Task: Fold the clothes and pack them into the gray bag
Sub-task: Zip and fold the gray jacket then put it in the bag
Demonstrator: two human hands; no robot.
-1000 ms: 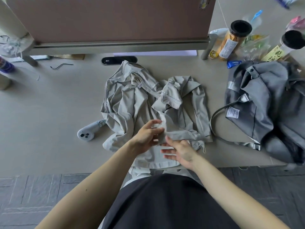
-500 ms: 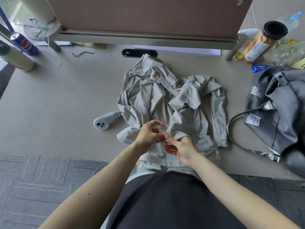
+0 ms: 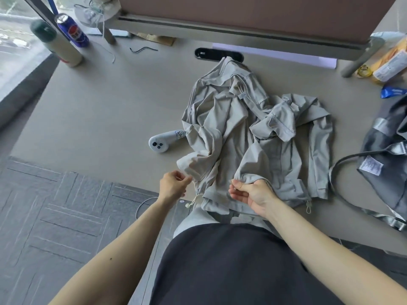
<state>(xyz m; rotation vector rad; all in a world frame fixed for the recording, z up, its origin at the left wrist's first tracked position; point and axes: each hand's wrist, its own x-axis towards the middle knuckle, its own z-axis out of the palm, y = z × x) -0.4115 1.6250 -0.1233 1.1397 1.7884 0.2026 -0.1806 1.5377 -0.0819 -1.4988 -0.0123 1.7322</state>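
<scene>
A crumpled light grey jacket (image 3: 248, 137) lies on the beige table (image 3: 110, 119), its hem hanging over the near edge. My left hand (image 3: 172, 186) pinches the hem's left corner, where a drawstring dangles. My right hand (image 3: 251, 193) grips a bunched fold of the hem near the middle. The two hands are apart. The gray bag (image 3: 387, 155) lies at the right edge, partly out of frame, with its strap (image 3: 343, 194) looping toward the jacket.
A white handheld controller (image 3: 163, 142) lies just left of the jacket. A blue can (image 3: 72, 31) and a beige bottle (image 3: 59, 45) stand at the far left. A partition (image 3: 242, 14) closes the back. Snack packets (image 3: 387, 62) sit far right. Carpet floor (image 3: 55, 216) lies lower left.
My hands were together at the hem's middle; now they have spread apart, the left one pulling the hem's left corner outward. The camera view has shifted left.
</scene>
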